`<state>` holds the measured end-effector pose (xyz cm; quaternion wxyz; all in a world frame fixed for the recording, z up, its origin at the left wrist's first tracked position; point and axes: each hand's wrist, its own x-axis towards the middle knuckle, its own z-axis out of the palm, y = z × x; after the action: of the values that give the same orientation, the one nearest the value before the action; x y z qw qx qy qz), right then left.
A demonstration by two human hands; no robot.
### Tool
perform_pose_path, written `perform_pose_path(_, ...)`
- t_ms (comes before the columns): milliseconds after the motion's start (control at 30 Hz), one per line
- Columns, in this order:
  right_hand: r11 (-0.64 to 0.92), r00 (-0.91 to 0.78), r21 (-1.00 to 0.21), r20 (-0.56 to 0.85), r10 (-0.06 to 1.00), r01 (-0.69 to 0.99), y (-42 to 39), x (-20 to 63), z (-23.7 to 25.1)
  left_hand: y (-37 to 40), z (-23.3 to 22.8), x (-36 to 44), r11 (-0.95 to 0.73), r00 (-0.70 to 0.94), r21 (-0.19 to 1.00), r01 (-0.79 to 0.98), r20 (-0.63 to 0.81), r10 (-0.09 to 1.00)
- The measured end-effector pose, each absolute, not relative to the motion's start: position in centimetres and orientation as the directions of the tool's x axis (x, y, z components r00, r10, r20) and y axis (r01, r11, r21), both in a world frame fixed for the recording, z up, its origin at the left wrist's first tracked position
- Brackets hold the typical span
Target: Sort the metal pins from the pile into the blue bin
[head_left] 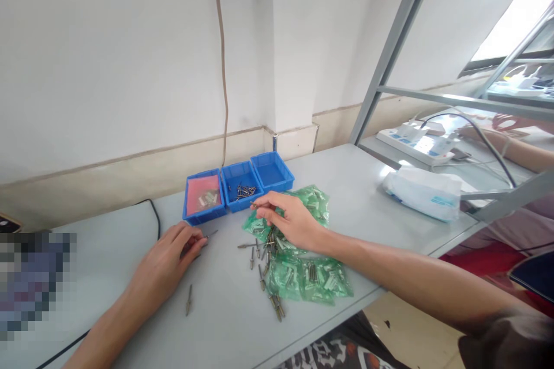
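Note:
My left hand (175, 251) is closed in a pinch above the table, left of the loose pile. A blind rivet (211, 234) sticks out of its fingertips, thin pin to the right. My right hand (291, 218) hovers over the green bags, its fingertips pinched by the front edge of the middle blue bin (243, 204). A small metal end, seemingly of another blind rivet (253, 204), pokes out there; the rest is hidden. Loose rivets (262, 279) lie below this hand, and a single rivet (188, 301) lies apart. Several rivets (244, 191) are in the middle bin.
Green plastic bags (303, 277) hold more rivets. The left blue bin (205, 221) contains a pink sheet and a clear bag; the right blue bin (272, 172) stands beside the middle one. A white packet (424, 191), metal frame (392, 29) and another person's arms (515, 150) are rightward.

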<state>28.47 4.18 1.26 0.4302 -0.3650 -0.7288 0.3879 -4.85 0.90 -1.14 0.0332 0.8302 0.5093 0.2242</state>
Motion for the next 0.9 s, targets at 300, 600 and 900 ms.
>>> perform_pose_path(300,0.427,-0.361,-0.883,0.340,0.868,0.195,3.96,28.47,1.61,0.86,-1.20,-4.99,-0.452,0.356,0.244,0.858,0.351,0.866)
perform_pose_path(600,0.437,-0.366,-0.873,0.343,0.865,0.216,4.00,28.48,1.31,0.95,-1.13,-5.12,-0.337,0.261,0.220,0.915,0.314,0.913)
perform_pose_path(900,0.505,-0.391,-0.826,0.391,0.833,0.251,3.97,28.52,1.65,0.96,-1.16,-5.17,-0.328,0.256,0.226,0.917,0.295,0.920)
